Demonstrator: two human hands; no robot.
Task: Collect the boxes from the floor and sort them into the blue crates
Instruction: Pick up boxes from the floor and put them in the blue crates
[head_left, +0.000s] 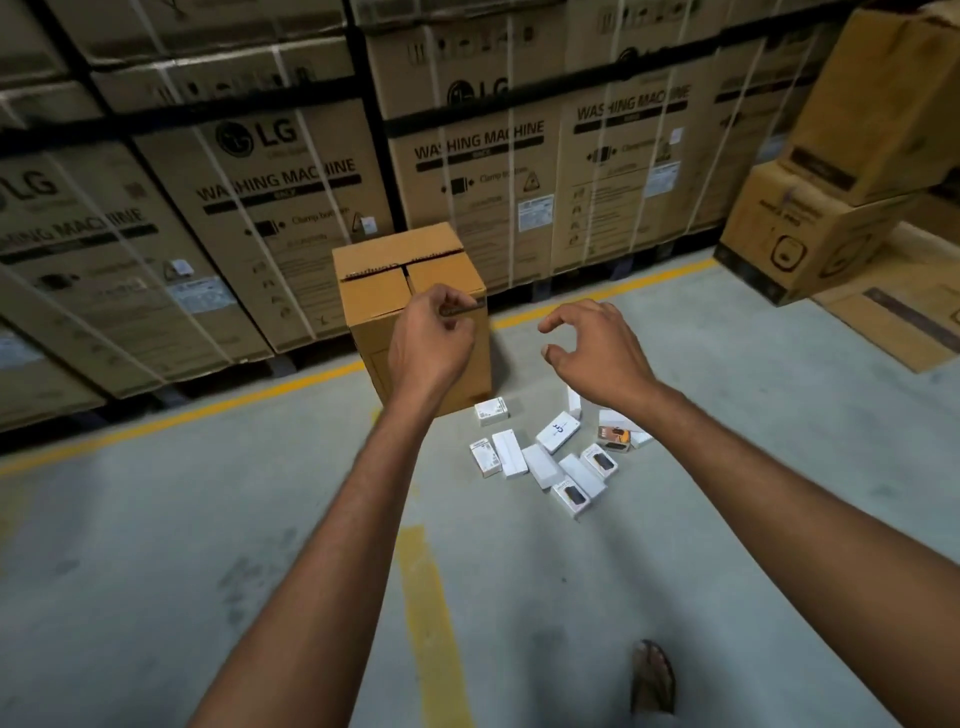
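Two bare arms reach out over a grey floor (234, 545). The left hand (431, 343) is up in front of the top edge of a tall brown box (374, 283). Its fingers are curled in tight, and there is a thin dark strip right by the fingertips. I cannot tell if the hand has hold of that strip, or of the box edge, or of nothing at all.

The right hand (592, 353) is in the air beside it. Its fingers are bent a little and spread apart, like a loose claw, and it holds nothing.

The small boxes (558, 432) lie on the floor in a messy bunch, just to the right of the foot of the brown box and under the right hand. Most are white (some have a dark picture on top, and one has blue writing). Some touch or lie partly over each other.

A yellow line (208, 410) runs across the floor behind them. Behind the line stands a wall of big washing machine cartons (280, 187). More brown cartons (810, 234) are stacked on the right. Low down, a foot in a sandal (653, 675) rests on the floor.
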